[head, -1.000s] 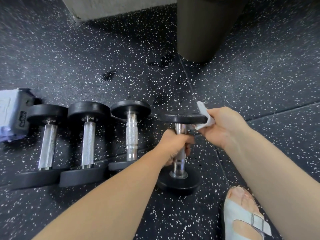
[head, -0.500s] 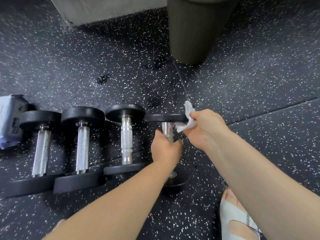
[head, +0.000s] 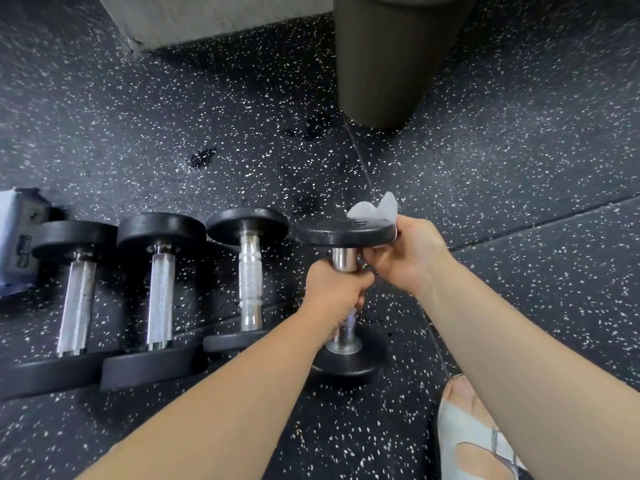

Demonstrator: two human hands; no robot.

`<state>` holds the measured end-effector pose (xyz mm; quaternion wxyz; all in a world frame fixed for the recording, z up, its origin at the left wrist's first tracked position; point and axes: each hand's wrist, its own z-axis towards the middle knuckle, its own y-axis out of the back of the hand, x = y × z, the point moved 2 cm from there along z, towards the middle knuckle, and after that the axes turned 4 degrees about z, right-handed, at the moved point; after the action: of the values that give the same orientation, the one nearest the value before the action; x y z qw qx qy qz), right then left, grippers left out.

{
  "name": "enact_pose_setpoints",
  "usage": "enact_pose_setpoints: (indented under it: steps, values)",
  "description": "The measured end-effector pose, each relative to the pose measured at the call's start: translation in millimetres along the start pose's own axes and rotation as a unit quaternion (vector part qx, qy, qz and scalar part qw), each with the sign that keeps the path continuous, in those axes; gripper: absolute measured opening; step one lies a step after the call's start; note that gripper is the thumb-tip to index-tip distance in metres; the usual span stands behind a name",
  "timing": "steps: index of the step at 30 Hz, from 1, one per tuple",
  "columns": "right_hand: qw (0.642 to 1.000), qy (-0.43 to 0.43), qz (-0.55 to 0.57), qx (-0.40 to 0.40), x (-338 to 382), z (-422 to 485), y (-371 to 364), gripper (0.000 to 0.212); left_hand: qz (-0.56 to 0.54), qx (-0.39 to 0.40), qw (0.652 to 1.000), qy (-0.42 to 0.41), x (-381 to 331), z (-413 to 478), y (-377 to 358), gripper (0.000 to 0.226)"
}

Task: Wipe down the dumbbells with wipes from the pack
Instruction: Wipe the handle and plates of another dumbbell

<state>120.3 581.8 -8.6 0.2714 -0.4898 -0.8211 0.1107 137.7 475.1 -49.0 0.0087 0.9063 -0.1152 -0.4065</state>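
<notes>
While your sandalled foot sits closest to you, just right of and nearer than the dumbbell you're working on, both forearms reach in over the speckled rubber floor. That dumbbell stands close to upright, lower plate down at the floor. Your left hand is wrapped round its chrome handle, fingers curled tight about the upper part of the bar. Up at the top plate, your right hand has the right rim pinched, fingers over the edge and thumb underneath, with the wipe trapped between fingers and plate; a crumpled white corner of it pokes up beyond the rim. Left of the dumbbell, three more dumbbells lie side by side on the floor, handles pointing away from you, the nearest one just beside it. Past the last of those, farthest left of the dumbbell, there's the pack of wipes, cut off by the frame edge. Beyond the dumbbell, a couple of dark patches mark the floor. A dark round bin stands farther back and slightly right, and a pale concrete base sits far back and to the left.
</notes>
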Motion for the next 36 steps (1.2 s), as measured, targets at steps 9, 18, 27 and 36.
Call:
enact_pose_setpoints:
  steps: [9, 18, 27, 36]
  values:
    - [0.997, 0.079, 0.002, 0.016, -2, -24, 2, 0.021, 0.033, 0.009, 0.999, -0.017, -1, 1, 7, 0.022]
    - [0.992, 0.074, -0.104, 0.011, 7, -1, 3, 0.028, 0.021, 0.006, 1.000, 0.010, -2, 5, 3, 0.022]
    - [0.799, 0.356, -0.484, 0.020, -34, -46, -7, 0.050, -0.035, -0.016, 0.999, -0.008, -10, 1, 4, 0.039]
    - [0.967, 0.094, -0.236, 0.021, 9, 18, 17, 0.021, 0.056, 0.039, 0.998, 0.014, 9, 3, 5, 0.026]
